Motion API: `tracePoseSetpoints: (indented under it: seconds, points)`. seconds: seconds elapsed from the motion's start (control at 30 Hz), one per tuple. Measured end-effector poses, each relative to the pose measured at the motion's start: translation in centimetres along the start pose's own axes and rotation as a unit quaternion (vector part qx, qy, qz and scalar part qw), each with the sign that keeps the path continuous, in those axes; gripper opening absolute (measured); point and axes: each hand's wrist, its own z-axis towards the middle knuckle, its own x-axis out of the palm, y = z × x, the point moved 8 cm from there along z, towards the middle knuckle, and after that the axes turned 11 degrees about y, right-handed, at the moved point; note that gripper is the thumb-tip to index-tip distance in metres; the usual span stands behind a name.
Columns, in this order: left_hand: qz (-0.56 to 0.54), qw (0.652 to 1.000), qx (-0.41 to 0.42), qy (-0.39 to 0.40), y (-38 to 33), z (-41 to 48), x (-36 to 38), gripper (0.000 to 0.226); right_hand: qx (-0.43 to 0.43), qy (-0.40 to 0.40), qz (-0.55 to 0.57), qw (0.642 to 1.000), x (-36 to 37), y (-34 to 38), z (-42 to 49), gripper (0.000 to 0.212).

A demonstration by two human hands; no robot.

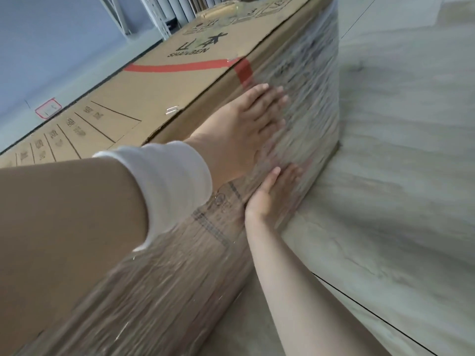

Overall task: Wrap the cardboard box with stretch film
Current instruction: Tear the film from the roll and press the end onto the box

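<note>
The left hand (246, 124) and right hand (272, 194) press flat, grasping nothing, on the stretch film (308, 73). The cardboard box (167, 98) runs 7-to-1 o'clock; the left hand sits nearer 1.

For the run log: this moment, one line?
left hand flat on stretch film | right hand flat on film | cardboard box side wrapped

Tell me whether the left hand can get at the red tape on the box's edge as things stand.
Probably yes. The left hand lies flat on the stretch film over the cardboard box side, its fingertips just short of the red tape, with nothing between them.
</note>
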Motion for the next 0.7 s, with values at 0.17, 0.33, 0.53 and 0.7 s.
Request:
tracePoseSetpoints:
  seconds: [0.17, 0.33, 0.53, 0.7]
  points:
    - [-0.117, 0.986, 0.035, -0.116, -2.7, -4.0, -3.8, 0.06, -0.039, -0.072, 0.066, 0.994, -4.7, -3.5, -4.4, 0.082]
    - [-0.002, 0.996, 0.075, -0.054, -4.4, -6.8, 2.6, 0.064, -0.052, 0.042, -0.041, 0.997, 1.4, -6.3, -10.4, 0.096]
    - [-0.054, 0.993, 0.103, -0.025, -6.7, -9.4, 1.6, 0.067, -0.048, -0.015, 0.035, 0.998, -0.1, -7.9, -12.4, 0.085]
    - [-0.029, 0.987, 0.155, -0.028, -8.6, -12.9, 4.8, 0.064, -0.03, 0.022, -0.002, 0.999, 3.2, -8.8, -17.2, 0.078]
